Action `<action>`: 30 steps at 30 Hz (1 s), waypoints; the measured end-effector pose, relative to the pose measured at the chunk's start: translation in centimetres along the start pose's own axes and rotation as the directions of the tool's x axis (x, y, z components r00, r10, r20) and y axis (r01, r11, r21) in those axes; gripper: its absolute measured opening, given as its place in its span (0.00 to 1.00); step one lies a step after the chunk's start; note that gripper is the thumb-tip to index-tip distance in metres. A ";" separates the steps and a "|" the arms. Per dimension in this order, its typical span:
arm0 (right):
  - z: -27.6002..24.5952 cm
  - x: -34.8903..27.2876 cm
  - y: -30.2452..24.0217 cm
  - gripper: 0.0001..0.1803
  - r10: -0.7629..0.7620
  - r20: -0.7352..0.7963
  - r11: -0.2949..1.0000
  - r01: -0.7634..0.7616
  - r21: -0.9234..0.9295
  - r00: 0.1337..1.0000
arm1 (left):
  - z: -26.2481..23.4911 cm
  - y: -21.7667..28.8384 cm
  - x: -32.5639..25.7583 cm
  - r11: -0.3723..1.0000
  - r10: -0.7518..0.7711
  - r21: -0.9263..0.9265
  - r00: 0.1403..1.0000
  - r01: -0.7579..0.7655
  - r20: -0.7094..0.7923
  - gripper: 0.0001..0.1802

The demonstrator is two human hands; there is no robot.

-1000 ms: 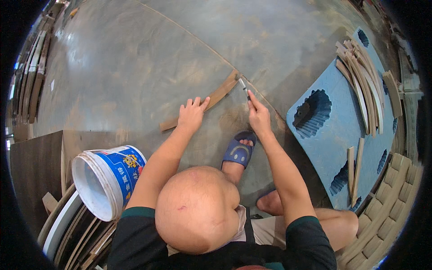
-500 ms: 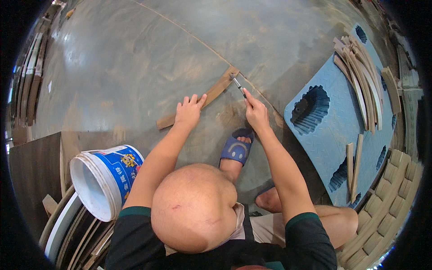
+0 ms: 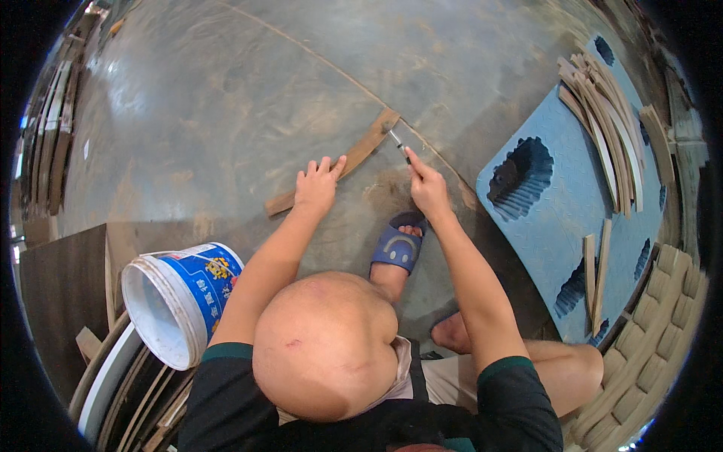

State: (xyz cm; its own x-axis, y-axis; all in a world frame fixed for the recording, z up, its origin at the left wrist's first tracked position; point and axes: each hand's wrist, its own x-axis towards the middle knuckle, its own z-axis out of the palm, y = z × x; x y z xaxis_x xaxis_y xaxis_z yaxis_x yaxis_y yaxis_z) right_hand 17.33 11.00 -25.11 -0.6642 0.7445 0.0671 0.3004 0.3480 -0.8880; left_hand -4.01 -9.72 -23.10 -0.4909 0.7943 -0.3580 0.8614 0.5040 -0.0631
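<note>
A slightly curved brown wooden strip (image 3: 365,145) lies slantwise on the floor ahead of me. My left hand (image 3: 317,187) rests over its near part with fingers spread, the fingertips on or beside the wood. In my right hand (image 3: 429,188) is a slim hand tool (image 3: 397,138) with a small dark head, a silvery shaft and a dark handle. Its head lies at the strip's far end. I cannot tell whether it is a brush or a small hammer. My right fingers are wrapped round the handle.
A white and blue bucket (image 3: 207,290) tilts on its side at my left, near stacked boards (image 3: 120,384). On the right, a blue plastic pallet (image 3: 520,233) with dark hollows carries curved wooden strips (image 3: 602,124). More shaped wood pieces (image 3: 640,339) are stacked beside it.
The tool's head has shifted slightly along the far end of the strip. My left hand stays in place, and the whole view has moved a little.
</note>
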 end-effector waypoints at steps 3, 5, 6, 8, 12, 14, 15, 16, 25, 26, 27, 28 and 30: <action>0.0 0.4 -1.3 0.25 0.182 0.104 0.975 -0.166 -0.144 0.978 | 0.0 -0.3 0.0 1.000 -0.014 -0.001 1.000 0.014 0.024 0.47; -0.1 0.4 -2.6 0.26 0.143 0.060 0.986 -0.136 -0.098 0.988 | 0.3 -0.4 -0.2 1.000 -0.020 0.007 1.000 0.020 0.017 0.47; -0.2 0.4 -2.8 0.26 0.123 0.035 0.990 -0.120 -0.078 0.992 | 0.3 -0.2 -0.1 1.000 -0.018 0.011 1.000 0.018 0.001 0.46; 0.6 -0.4 0.1 0.26 0.110 0.008 0.993 -0.110 -0.032 0.994 | 0.3 0.4 0.2 1.000 -0.011 0.013 1.000 0.011 -0.014 0.46; 0.5 0.0 -1.0 0.26 0.152 0.045 0.979 -0.144 -0.146 0.987 | 0.6 -0.3 0.1 1.000 -0.021 0.015 1.000 0.021 -0.014 0.46; 0.2 -0.1 -2.2 0.26 0.120 0.036 0.988 -0.116 -0.105 0.992 | 0.6 -0.3 -0.2 1.000 -0.023 0.003 1.000 0.023 -0.007 0.47; 0.0 -0.1 -2.4 0.26 0.102 0.027 0.991 -0.099 -0.088 0.994 | 0.3 -0.1 -0.2 1.000 -0.022 -0.005 1.000 0.022 -0.005 0.47; 0.2 -0.2 -1.7 0.26 0.114 0.030 0.991 -0.111 -0.076 0.993 | 0.1 0.1 -0.1 1.000 -0.021 -0.013 1.000 0.021 -0.002 0.47; -1.0 -0.5 -3.1 0.26 0.286 0.037 0.938 -0.288 0.192 0.957 | 0.0 0.0 -0.1 0.997 -0.029 -0.071 0.999 0.027 -0.032 0.45; -0.9 -1.1 -2.8 0.25 0.292 0.021 0.920 -0.287 0.267 0.956 | 0.0 0.0 -0.1 0.996 -0.026 -0.087 0.998 0.021 -0.050 0.45; -0.9 -1.7 -2.5 0.25 0.298 0.005 0.897 -0.282 0.341 0.954 | 0.0 -0.2 0.0 0.995 -0.023 -0.102 0.997 0.016 -0.068 0.45; -1.2 -2.5 -2.1 0.25 0.306 -0.004 0.893 -0.285 0.348 0.952 | -0.1 -0.4 0.1 0.993 -0.020 -0.117 0.996 0.010 -0.086 0.44; -2.1 -3.5 -1.8 0.26 0.327 -0.026 0.884 -0.296 0.362 0.945 | -0.3 -0.9 0.5 0.974 -0.077 -0.223 0.988 0.045 -0.136 0.45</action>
State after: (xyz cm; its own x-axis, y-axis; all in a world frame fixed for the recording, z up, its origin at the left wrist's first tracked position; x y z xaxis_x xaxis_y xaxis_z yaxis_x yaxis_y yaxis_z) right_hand 20.56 8.99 -22.82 -0.5114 0.8319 -0.2155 0.2146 -0.1192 -0.9694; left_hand -5.06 -9.69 -22.93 -0.5692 0.7918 -0.2216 0.7875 0.6024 0.1299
